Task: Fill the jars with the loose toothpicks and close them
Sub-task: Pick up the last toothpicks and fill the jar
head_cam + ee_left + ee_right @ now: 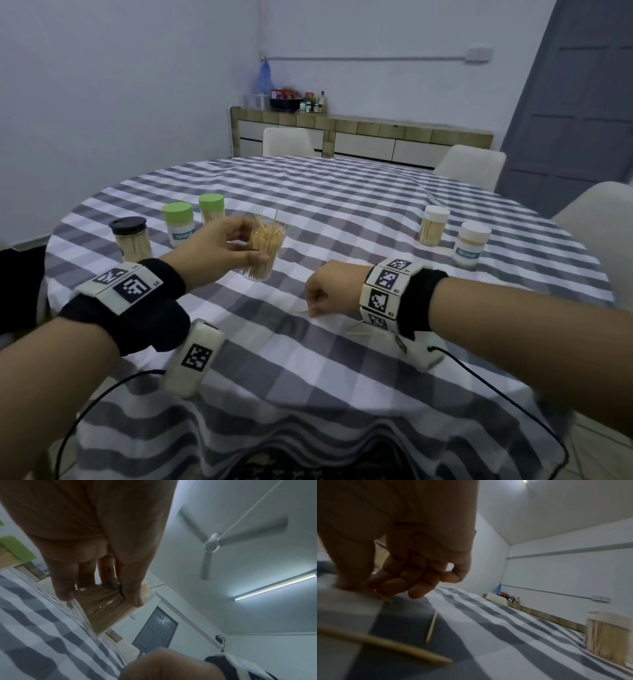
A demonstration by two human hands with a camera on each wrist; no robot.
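Observation:
My left hand (246,240) grips an open clear jar (263,253) packed with toothpicks, tilted and held just above the checked tablecloth. In the left wrist view the fingers and thumb wrap the jar (102,609), and some toothpicks stick out of its mouth. My right hand (311,308) is curled down onto the cloth near the table's front. Its thumb and fingers pinch a toothpick (385,597) lying on the cloth. Loose toothpicks (358,330) lie beside that wrist, one of them (432,626) just ahead of the fingers. No lid for the open jar shows.
Closed jars stand around: a black-lidded one (132,240) and two green-lidded ones (178,222) (211,209) at the left, two white-lidded ones (434,224) (471,248) at the right. Chairs ring the round table (342,205). Cables hang from both wrists.

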